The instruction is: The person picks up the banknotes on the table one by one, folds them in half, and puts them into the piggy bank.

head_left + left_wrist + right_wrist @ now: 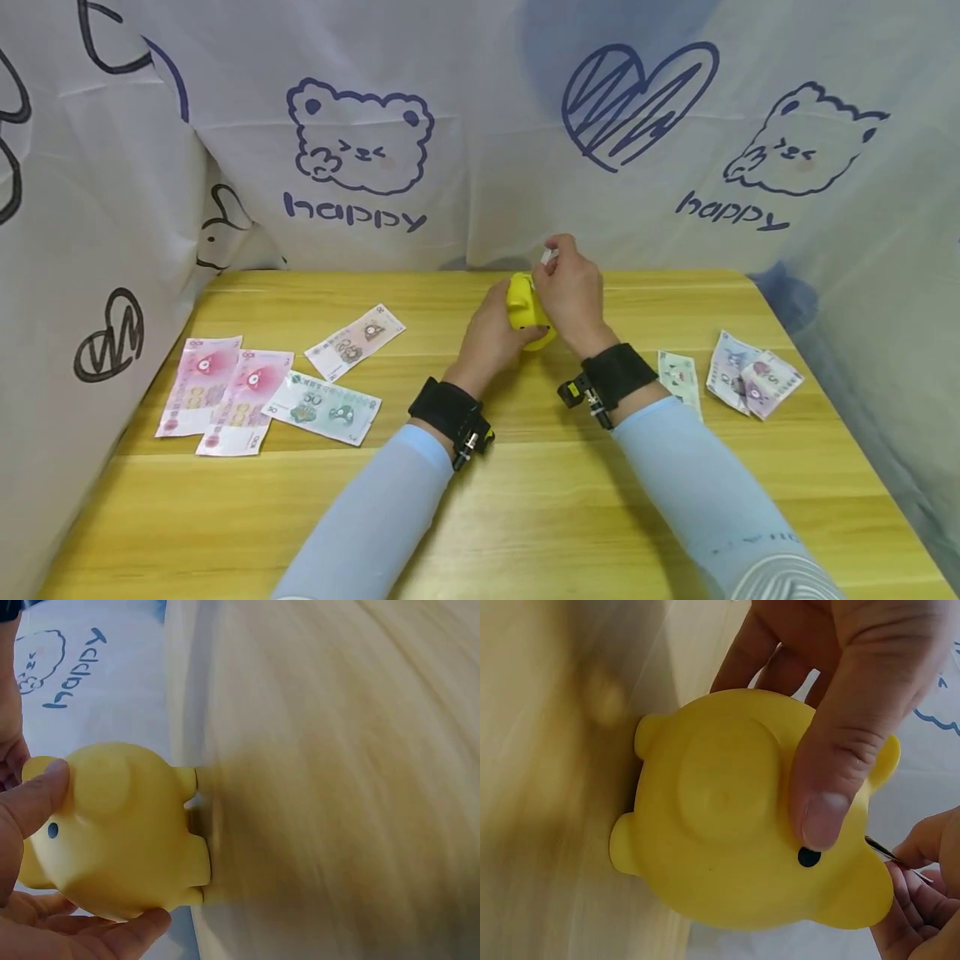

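Note:
A yellow piggy bank [527, 312] stands on its short legs near the table's back edge. My left hand [489, 332] grips it from the left, with the thumb over the face and the other fingers around the far side. My right hand [574, 293] is close over its top and pinches a thin, pale folded banknote [550, 255]. In the right wrist view the edge of the folded banknote [883, 849] reaches down to the top of the piggy bank between the ears. The slot itself is hidden.
On the left lie two pink 100 notes [197, 385], a green 50 note [324, 407] and a brownish note [356, 342]. To the right are a small green note [678, 379], a bluish note [726, 371] and an overlapping purple 5 note [771, 383]. A printed cloth [502, 167] hangs behind.

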Tool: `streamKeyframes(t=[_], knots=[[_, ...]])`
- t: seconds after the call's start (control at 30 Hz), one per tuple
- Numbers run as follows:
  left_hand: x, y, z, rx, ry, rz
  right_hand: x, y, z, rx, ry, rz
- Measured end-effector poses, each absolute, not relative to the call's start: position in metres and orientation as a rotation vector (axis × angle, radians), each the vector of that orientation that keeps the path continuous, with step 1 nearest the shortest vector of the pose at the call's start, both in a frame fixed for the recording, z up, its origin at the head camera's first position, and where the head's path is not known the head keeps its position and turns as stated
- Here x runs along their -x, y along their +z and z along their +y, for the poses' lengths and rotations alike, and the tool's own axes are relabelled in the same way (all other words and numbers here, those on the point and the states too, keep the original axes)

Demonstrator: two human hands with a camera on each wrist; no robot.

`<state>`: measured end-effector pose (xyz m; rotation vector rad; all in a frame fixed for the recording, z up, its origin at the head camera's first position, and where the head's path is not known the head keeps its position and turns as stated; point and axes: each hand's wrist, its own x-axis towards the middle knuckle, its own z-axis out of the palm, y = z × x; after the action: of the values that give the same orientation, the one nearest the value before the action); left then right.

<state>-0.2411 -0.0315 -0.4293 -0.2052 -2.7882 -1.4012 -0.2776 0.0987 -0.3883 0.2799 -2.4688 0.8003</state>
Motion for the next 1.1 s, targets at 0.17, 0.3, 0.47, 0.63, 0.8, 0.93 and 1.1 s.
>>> streamKeyframes(t=[0.17, 0.3, 0.47, 0.63, 0.8, 0.93, 1.1], knots=[[0.239, -0.428, -0.029, 0.218, -1.348, -2.775, 0.279, -0.391, 0.096, -0.343, 0.659, -2.478], [0.239, -0.429, -0.029, 0.225, -1.3, -2.783, 0.279, -0.397, 0.094, -0.34, 0.595, -2.496], [0.24, -0.428, -0.029, 0.228, -1.263, -2.785, 0.277, -0.403, 0.094, -0.351, 0.624, -2.534], [0.241, -0.428, -0.031, 0.263, -1.243, -2.771, 0.274, -0.409, 0.094, -0.379, 0.613, -2.55], [0.242, -0.428, -0.032, 0.26, -1.249, -2.771, 0.275, -0.41, 0.095, -0.325, 0.689, -2.547], [0.243, -0.429, -0.033, 0.261, -1.243, -2.77, 0.274, -0.413, 0.095, -0.33, 0.742, -2.499], [0.243, -0.431, -0.034, 0.282, -1.237, -2.751, 0.27, -0.418, 0.096, -0.361, 0.768, -2.438]])
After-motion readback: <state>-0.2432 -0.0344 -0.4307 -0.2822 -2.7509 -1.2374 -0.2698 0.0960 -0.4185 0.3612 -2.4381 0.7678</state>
